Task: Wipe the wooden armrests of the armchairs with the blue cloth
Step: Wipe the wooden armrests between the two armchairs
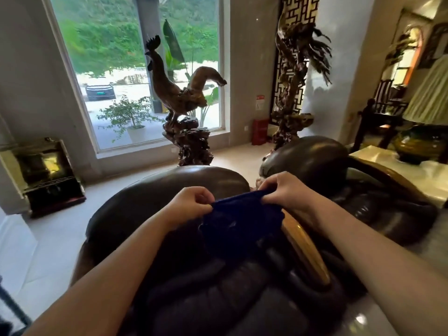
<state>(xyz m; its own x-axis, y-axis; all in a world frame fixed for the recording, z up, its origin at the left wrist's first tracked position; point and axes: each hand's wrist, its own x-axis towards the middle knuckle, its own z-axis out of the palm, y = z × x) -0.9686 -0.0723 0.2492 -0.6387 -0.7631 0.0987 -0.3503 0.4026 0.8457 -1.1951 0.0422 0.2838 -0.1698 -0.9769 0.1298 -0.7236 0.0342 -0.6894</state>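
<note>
Left hand [191, 204] and right hand [282, 190] pinching cloth [242, 221] top edge, fingers curled; advise folding into pad before pressing along armrest [305, 248].

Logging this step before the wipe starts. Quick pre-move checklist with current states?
1. Blue cloth in hand: ok, left hand and right hand pinch its top edge.
2. Cloth spread flat: not ok, it hangs bunched.
3. Cloth on wood: not ok, held above the chair.
4. Wooden armrest reachable: ok, just right of the cloth.
5. Armrest unobstructed: ok, nothing on the visible part.
6. Armrest dirt: cannot tell.
</note>
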